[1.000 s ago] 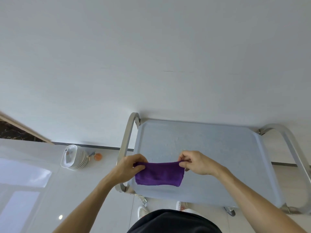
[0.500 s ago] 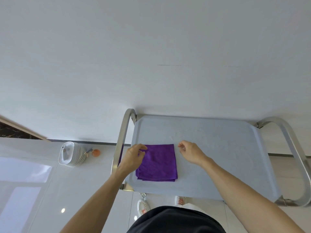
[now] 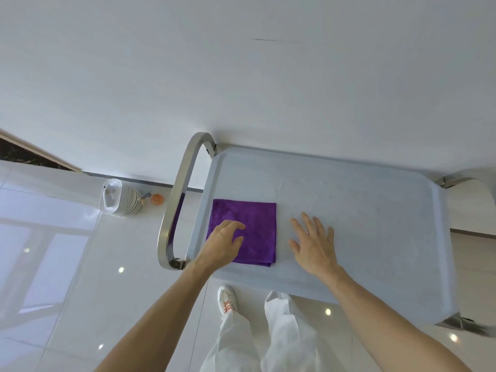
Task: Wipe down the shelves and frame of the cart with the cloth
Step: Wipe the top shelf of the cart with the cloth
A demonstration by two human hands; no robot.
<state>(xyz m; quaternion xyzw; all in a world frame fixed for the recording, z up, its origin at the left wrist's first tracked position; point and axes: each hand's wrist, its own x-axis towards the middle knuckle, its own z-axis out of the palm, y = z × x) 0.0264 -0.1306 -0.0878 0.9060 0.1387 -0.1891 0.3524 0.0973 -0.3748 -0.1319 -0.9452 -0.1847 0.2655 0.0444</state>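
The folded purple cloth (image 3: 249,229) lies flat at the left end of the cart's top shelf (image 3: 362,210), just inside the left frame handle (image 3: 177,200). The left hand (image 3: 222,244) rests on the cloth's near-left part with fingers loosely bent and clamped on nothing, while the right hand (image 3: 314,245) is spread flat, fingers apart, over the bare shelf just beside the cloth. For an effective wipe, press the palm flat on the cloth and sweep in overlapping passes towards the right end, keeping the folds together, then treat the frame.
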